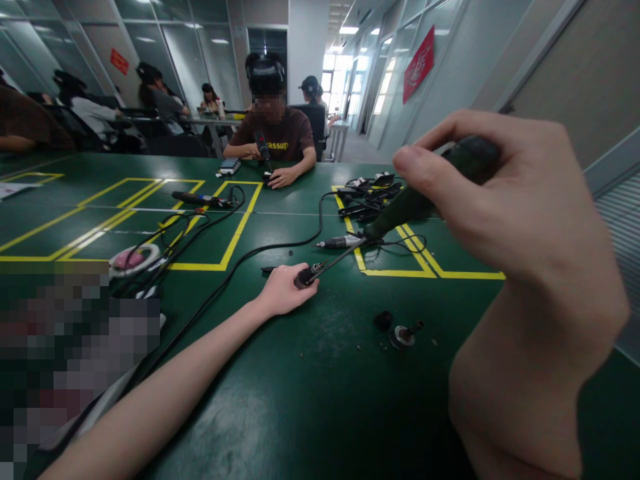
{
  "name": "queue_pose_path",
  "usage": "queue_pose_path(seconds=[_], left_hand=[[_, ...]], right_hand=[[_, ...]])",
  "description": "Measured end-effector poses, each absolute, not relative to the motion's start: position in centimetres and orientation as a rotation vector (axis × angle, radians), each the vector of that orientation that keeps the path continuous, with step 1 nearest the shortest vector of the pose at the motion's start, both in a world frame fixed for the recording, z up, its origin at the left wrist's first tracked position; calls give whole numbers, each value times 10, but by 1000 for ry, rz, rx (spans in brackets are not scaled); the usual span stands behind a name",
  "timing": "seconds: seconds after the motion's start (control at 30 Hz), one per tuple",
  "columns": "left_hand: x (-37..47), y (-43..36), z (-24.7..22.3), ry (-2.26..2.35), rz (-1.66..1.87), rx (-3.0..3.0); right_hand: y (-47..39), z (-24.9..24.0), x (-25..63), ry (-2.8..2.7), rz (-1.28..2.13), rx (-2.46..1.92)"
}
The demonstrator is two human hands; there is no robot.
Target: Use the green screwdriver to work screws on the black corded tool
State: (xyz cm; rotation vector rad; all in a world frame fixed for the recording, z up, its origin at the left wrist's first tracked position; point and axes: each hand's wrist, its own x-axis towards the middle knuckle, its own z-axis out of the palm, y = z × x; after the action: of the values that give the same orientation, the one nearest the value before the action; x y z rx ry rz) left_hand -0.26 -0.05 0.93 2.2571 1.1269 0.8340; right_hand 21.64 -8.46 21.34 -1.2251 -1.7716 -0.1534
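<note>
I see a person's right hand [535, 200] up above the table [320, 413], with its thumb and fingers pinching the green handle of a screwdriver [404, 208]. The thin metal stick slants down to a small dark tube piece [303, 277] in the left hand [285, 293]. The left fingers are curled round that piece, and its end pokes out past them, low over the table. I can't tell if the screwdriver's tip touches it. The screwdriver looks light, and I think its stick is hard and won't bend much. Its fat handle is the best place to hold, because the stick is skinny and may slip and spin in your fingers. The dark piece looks small and stiff, maybe a bit heavy if it's metal inside. Its smooth, round side could roll, so it's good to hug it round the middle and leave the end bare. Near the hands, a round metal part [401, 337] sits on the table just beside a black cap [383, 321]. Those look tiny and easy to knock away.
</note>
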Motion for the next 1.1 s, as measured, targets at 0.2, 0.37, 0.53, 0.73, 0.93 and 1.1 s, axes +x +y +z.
queue_pose_path(seconds=[0.2,0.37,0.53,0.73,0.93,1.1], left_hand=[[-1,0,8,1137,840,2255],[-2,0,8,1132,842,2260],[-2,0,9,1123,852,2250],[-1,-1,7,1125,853,2236],[-2,0,8,1125,848,2243],[-1,0,8,1129,838,2238]], right_hand=[[-83,213,222,-1819,-212,-1212],[-81,213,221,-1825,-212,-1205],[-83,213,217,-1813,-180,-1194],[-86,214,217,-1833,-187,-1177],[-84,215,215,-1800,-176,-1196],[-86,213,219,-1839,-217,-1182]])
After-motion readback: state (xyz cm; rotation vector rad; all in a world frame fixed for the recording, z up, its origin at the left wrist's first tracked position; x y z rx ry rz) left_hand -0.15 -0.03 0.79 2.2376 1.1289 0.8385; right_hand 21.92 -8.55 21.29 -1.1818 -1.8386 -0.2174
